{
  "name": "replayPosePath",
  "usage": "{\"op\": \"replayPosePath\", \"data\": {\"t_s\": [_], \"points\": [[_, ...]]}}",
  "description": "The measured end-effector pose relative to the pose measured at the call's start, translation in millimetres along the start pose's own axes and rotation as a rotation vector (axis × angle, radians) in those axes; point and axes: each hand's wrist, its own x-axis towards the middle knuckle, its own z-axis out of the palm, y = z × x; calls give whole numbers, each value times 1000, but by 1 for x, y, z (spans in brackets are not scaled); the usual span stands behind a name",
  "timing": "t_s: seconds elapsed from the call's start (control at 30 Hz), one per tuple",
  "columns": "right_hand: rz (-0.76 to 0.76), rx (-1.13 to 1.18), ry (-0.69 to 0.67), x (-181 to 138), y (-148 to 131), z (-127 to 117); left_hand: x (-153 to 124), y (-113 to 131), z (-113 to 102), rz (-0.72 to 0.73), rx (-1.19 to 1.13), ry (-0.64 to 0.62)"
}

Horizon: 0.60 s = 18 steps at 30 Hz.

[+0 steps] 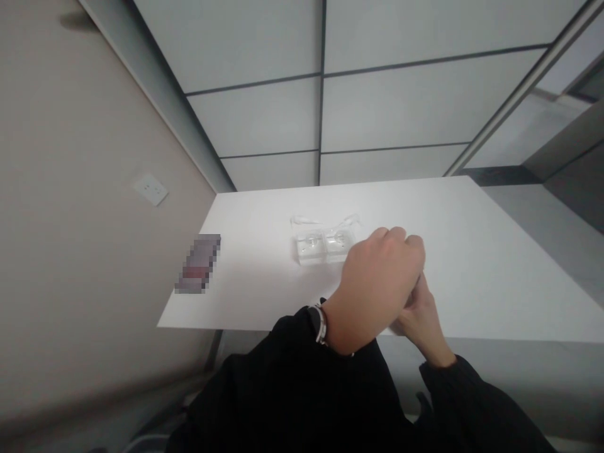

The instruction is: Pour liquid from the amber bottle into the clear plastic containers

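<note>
My left hand (377, 283), with a watch (318, 323) at its wrist, is closed in a fist above the white table, near its front edge. Just behind and below it, my right hand (422, 318) is closed too, its fingers partly covered by the left. The two hands meet, and a small dark bit shows between them; what they grip is hidden. To the left of my hands, a clear plastic case (311, 251) with two round hollows lies on the table. Thin transparent pieces (306, 220) stick out at its far side.
The white table (255, 289) has a pixelated flat object (198, 264) at its left edge. A wall with a socket (151, 189) borders the left side. Pale panels (264, 113) with dark strips rise behind the table.
</note>
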Motion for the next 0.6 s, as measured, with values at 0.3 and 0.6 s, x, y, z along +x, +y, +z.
{"op": "replayPosePath", "data": {"t_s": [0.3, 0.6], "points": [[1, 14, 8, 0, 4, 1, 0, 7, -3, -110, 37, 34], [-11, -1, 22, 1, 1, 1, 6, -3, -6, 9, 8, -100]]}}
